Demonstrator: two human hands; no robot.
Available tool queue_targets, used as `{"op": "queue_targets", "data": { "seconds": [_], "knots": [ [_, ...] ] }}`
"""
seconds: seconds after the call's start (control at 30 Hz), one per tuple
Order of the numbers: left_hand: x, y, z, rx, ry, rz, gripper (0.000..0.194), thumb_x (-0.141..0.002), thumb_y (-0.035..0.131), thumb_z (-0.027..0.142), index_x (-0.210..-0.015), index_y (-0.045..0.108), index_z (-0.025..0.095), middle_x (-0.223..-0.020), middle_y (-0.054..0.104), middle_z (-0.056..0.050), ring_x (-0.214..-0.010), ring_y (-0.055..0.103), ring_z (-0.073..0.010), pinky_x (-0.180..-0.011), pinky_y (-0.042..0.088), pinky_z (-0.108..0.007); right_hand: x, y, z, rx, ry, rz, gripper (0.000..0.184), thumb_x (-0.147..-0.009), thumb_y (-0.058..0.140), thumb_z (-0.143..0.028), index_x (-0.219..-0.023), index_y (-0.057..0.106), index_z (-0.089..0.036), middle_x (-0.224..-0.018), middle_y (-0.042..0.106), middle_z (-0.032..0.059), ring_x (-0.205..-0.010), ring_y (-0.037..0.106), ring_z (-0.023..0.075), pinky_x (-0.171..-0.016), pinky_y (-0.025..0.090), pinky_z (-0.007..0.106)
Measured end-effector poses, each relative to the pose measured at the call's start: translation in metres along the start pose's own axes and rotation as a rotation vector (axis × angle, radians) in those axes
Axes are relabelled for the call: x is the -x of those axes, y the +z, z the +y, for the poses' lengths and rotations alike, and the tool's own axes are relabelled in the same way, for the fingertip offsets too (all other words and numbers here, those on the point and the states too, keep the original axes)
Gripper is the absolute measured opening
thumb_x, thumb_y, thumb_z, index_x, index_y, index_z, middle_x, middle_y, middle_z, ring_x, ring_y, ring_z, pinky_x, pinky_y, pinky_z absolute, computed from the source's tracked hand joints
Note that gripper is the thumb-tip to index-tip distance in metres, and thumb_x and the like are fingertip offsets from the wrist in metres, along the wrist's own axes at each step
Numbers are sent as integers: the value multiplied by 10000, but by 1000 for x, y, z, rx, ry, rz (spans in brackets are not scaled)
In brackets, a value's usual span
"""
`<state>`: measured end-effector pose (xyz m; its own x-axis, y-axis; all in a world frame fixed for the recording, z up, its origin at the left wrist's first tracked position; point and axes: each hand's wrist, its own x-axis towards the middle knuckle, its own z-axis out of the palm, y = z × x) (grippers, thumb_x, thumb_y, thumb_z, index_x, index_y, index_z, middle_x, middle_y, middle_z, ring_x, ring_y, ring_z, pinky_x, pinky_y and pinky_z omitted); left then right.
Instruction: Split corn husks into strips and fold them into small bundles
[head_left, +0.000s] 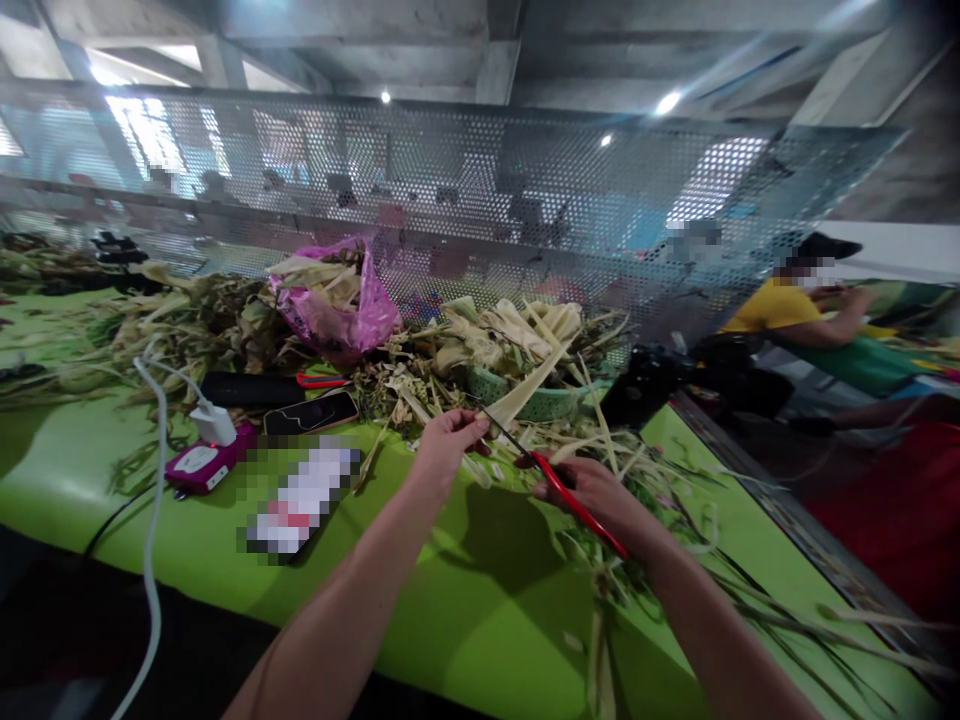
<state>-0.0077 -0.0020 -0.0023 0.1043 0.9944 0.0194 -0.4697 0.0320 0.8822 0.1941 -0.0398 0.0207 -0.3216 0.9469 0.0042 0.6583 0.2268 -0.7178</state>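
Note:
My left hand (451, 440) pinches the lower end of a long, pale dried husk strip (525, 395), which slants up to the right. Red-handled scissors (574, 500) are held in my right hand (600, 490). Their blades point up and left, reaching the strip's end beside my left fingertips; whether they touch it I cannot tell. Just behind, a green plastic basket (547, 405) is heaped with pale dried husks (510, 335). Husk scraps and stems (660, 480) lie around and under my right hand on the green table (495, 620).
A pink plastic bag (364, 310) of husks stands behind, beside a husk pile (217, 320). At left are a phone (311, 412), a blurred-out phone-like object (307, 500), a purple power socket (210, 460) and a white cable (157, 500). A perforated metal screen (450, 190) borders the back. Another person (795, 300) sits at right.

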Motion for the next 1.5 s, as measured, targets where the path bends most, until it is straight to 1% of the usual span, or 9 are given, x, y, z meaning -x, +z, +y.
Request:
{"op": "queue_targets", "data": {
  "seconds": [0.3,0.5,0.6,0.67,0.77,0.93,1.13,1.33,1.5],
  "knots": [
    [-1,-5,-2,-27,37,10,274,-621,767,359,-724,653,131,-636,606,6,-519,545,-75,-567,414,-213,-3,1,13,177,-23,64,308,-782,578,-452,-946,710,-227,-815,713,8,-760,655,242,-676,511,313],
    [3,-2,0,-4,34,13,233,-650,739,322,-751,640,136,-658,586,12,-560,534,-70,-587,406,-203,-7,3,31,420,-24,198,434,-784,550,-266,-1215,578,-224,-1152,668,72,-992,632,273,-878,468,355],
    [5,2,0,-15,28,-8,221,-662,730,318,-755,639,139,-685,594,5,-575,520,-68,-596,403,-200,-5,2,31,605,46,204,415,-788,531,-218,-1198,589,-199,-1167,657,108,-940,646,272,-822,472,346],
    [8,5,-1,-35,27,-22,207,-667,727,310,-747,639,141,-691,593,3,-586,506,-68,-603,399,-199,-2,0,23,658,118,298,435,-815,520,-227,-1249,553,-218,-1137,663,116,-887,654,272,-765,474,352],
    [12,12,-3,-103,48,-43,186,-665,729,299,-733,645,149,-667,575,12,-596,481,-76,-598,382,-200,5,-2,3,551,49,521,426,-877,482,-290,-1300,502,-256,-1167,625,103,-867,644,253,-751,480,366],
    [17,24,-12,-193,101,-91,174,-693,705,315,-719,640,155,-626,545,23,-584,438,-82,-565,327,-205,11,6,-21,130,-239,528,329,-877,533,-344,-1187,581,-244,-1214,580,91,-729,614,169,-749,509,340],
    [25,33,-18,-170,104,-108,153,-709,696,294,-747,641,157,-665,572,15,-607,457,-86,-591,347,-212,6,21,-14,-63,-126,462,266,-817,616,-434,-898,669,-187,-818,685,42,-708,613,180,-652,482,285],
    [27,36,-23,-196,130,-112,150,-731,675,302,-774,625,167,-684,564,18,-610,466,-84,-595,371,-207,7,23,-10,-157,-124,481,177,-814,612,-345,-815,661,-175,-709,654,12,-641,577,146,-612,452,257],
    [33,40,-31,-373,101,-139,208,-756,639,330,-899,599,184,-806,608,-13,-678,514,-114,-609,391,-224,12,3,-7,-102,-159,566,147,-789,646,-313,-755,645,-169,-676,609,-11,-620,524,117,-592,408,231]
  ]
}}
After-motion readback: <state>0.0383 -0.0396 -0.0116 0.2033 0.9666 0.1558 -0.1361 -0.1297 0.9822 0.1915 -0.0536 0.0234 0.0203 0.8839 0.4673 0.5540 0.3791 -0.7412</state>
